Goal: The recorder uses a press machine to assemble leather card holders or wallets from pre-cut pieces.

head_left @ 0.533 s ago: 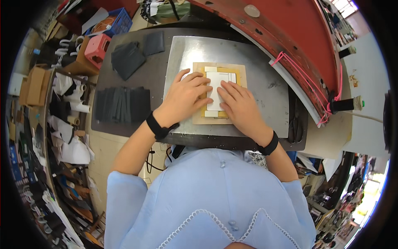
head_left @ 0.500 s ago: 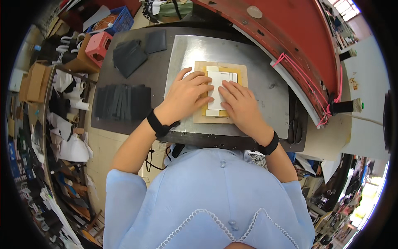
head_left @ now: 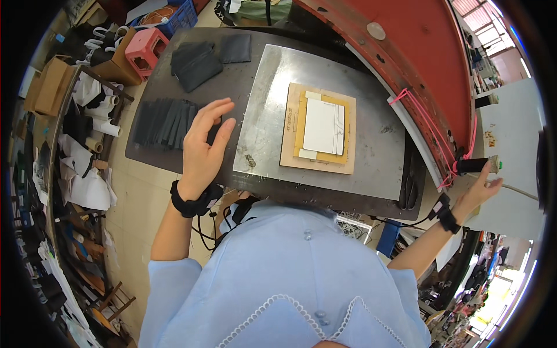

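My left hand is raised over the dark table, fingers stretched and thumb apart, with nothing in it. It is beside dark strips laid in an overlapping row. Out to the right, my right hand reaches up with fingers spread. Its fingertips are at a black handle with a green button on its end; whether they touch is hard to tell. Between the hands, a flat wooden board with a yellow inner border lies on a metal plate. A white rectangular sheet rests on the board.
A large red machine arm with pink cord tied along it slants over the right side. Dark flat pieces lie at the table's far left. Beyond stand a pink stool and a blue crate. Shelves with rolls line the left.
Both hands have lifted off the white sheet and moved apart: the left hand back to the left, the right hand out to the black handle. The board and sheet now show uncovered.
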`<state>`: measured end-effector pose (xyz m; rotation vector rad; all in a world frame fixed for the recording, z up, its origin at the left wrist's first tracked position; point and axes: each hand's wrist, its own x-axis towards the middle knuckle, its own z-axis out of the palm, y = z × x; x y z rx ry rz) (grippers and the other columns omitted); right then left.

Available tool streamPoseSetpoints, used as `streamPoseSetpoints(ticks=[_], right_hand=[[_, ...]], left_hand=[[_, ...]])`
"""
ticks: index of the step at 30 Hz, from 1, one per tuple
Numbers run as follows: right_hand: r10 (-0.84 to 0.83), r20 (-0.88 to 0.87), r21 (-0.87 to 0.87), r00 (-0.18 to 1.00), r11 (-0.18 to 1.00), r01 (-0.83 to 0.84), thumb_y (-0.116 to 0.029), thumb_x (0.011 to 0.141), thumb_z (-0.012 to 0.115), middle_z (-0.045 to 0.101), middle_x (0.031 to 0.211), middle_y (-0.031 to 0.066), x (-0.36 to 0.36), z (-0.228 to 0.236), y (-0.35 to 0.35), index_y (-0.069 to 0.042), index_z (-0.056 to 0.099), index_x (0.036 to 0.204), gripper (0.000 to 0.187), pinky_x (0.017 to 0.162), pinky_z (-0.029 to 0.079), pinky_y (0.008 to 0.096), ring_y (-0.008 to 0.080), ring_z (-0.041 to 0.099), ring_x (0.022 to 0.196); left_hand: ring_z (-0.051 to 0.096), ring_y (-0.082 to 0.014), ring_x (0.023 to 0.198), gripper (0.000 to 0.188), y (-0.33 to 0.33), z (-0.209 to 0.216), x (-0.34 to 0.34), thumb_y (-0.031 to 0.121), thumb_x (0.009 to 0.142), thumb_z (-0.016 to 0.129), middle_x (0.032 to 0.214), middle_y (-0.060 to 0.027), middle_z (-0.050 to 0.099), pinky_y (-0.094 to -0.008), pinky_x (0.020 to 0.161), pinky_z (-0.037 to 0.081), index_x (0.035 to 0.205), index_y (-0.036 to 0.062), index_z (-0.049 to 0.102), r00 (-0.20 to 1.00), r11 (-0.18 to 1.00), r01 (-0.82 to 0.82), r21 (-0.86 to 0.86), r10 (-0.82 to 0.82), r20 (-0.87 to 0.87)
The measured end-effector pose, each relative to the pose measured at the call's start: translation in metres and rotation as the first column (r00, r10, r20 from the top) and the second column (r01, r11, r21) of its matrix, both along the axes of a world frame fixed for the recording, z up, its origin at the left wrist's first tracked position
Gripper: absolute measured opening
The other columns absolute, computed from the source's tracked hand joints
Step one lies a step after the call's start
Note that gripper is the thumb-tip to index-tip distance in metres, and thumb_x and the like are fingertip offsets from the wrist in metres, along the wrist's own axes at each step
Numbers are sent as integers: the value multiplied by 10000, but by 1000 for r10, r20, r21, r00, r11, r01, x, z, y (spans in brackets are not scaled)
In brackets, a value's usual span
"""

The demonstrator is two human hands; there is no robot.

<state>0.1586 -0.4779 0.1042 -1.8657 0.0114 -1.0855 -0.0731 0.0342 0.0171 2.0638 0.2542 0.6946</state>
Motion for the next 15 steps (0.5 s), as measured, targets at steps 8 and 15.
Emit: streamPoseSetpoints(ticks=[8, 15], right_hand=[[386, -176, 401, 905, 868, -293, -105, 893, 739, 661, 934, 94, 35, -31, -24, -9, 624, 1044, 213, 760, 551, 302, 175, 656, 849], [261, -240, 228, 935, 951, -207, -81, 835, 770, 628, 1088, 123, -6, -32, 9, 32, 541, 1203, 447, 840, 521, 320, 196, 642, 935]], left_hand=[[687, -221, 892, 182, -20, 0, -18, 68, 950, 640, 1039, -131, 710, -296, 792, 533, 1113, 8, 692, 951, 949, 294, -111, -302, -62], [699, -167, 900, 192, -35, 17, -24, 35, 940, 650, 1047, -102, 731, -267, 790, 544, 1124, 22, 703, 823, 834, 532, -146, -550, -142]])
